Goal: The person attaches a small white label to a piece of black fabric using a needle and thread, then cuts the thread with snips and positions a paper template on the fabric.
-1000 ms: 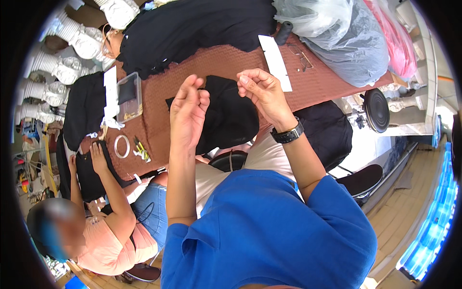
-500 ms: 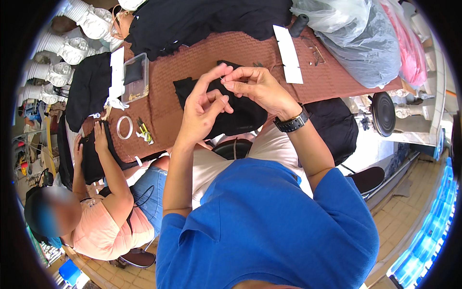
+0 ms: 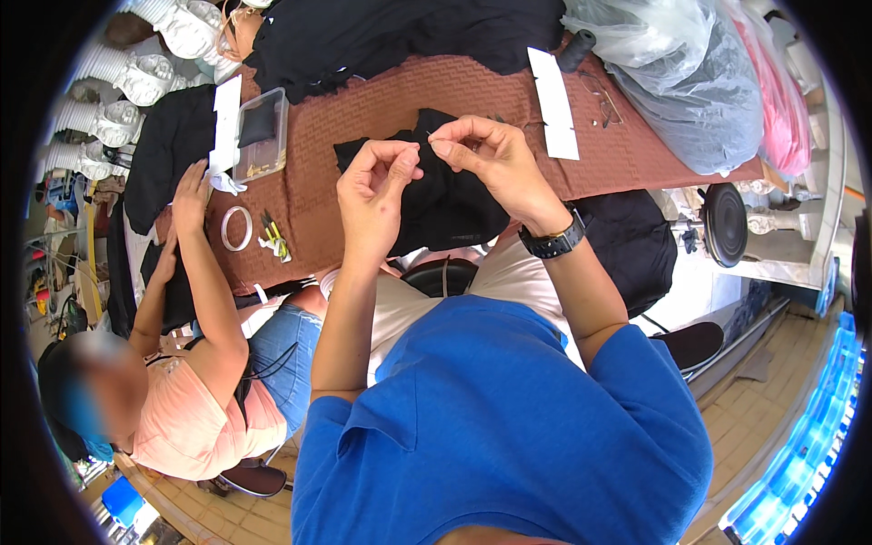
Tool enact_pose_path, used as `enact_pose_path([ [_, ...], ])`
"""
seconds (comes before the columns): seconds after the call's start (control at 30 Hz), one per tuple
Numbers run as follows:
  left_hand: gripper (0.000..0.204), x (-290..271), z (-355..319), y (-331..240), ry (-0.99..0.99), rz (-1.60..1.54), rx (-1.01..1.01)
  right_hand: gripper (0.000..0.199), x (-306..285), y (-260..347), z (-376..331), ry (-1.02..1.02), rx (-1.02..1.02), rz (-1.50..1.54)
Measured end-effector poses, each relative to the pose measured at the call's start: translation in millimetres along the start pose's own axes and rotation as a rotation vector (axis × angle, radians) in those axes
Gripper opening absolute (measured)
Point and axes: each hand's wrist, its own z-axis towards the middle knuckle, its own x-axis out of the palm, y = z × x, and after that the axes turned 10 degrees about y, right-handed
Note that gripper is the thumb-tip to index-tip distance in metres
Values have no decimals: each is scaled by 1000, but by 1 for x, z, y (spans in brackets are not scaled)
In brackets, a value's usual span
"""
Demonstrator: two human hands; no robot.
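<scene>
Over the table's near edge, my left hand (image 3: 377, 191) and my right hand (image 3: 490, 163) are raised close together, each closed in a pinch at the fingertips. A sliver as thin as a needle (image 3: 431, 136) shows at the right fingertips. Whatever the left fingertips hold is too small to make out. A small gap lies between the two pinches. Below them, a piece of black cloth (image 3: 445, 213) lies crumpled across the table edge and toward my lap. Neither hand appears to grip this cloth.
Thread snips (image 3: 272, 238), a white ring (image 3: 237, 228) and a clear plastic box (image 3: 284, 136) lie left. Right are a white strip (image 3: 554, 104), black thread cone (image 3: 576, 50), eyeglasses (image 3: 603, 102) and plastic bags (image 3: 681, 100). A co-worker's hands (image 3: 189, 195) rest at the left.
My hands, which were touching at the fingertips, are now slightly apart. My left fingers have curled into a closer pinch. The co-worker's hands have shifted farther along the table.
</scene>
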Motion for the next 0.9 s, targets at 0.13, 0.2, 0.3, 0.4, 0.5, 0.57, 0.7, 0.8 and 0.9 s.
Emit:
enact_pose_path([
  [0.13, 8, 7, 0, -5, -32, -121, -13, 16, 3, -2, 1, 11, -32, 51],
  [0.2, 7, 5, 0, 2, -36, -3, 58, 16, 4, -1, 2, 11, -44, 60],
  [0.3, 6, 3, 3, 7, -83, 76, 131, 16, 7, 2, 2, -3, -48, 37],
  [0.4, 6, 3, 3, 6, -123, 80, 164, 16, 7, 2, 2, -6, -33, 19],
  [0.5, 5, 4, 3, 4, -146, 145, 197, 14, 8, -3, 4, -8, -63, 3],
  [0.57, 5, 3, 4, 4, -148, 236, 241, 13, 8, -9, 5, -22, -86, -66],
  [0.7, 5, -1, 6, 3, -104, 442, 322, 9, 10, -9, 1, -40, -96, -335],
  [0.8, 6, -5, 6, 9, -70, 384, 193, 7, 12, -7, -2, -30, -108, -388],
  [0.9, 7, -5, 1, 10, 4, 388, 133, 8, 8, -11, -2, -63, -107, -399],
])
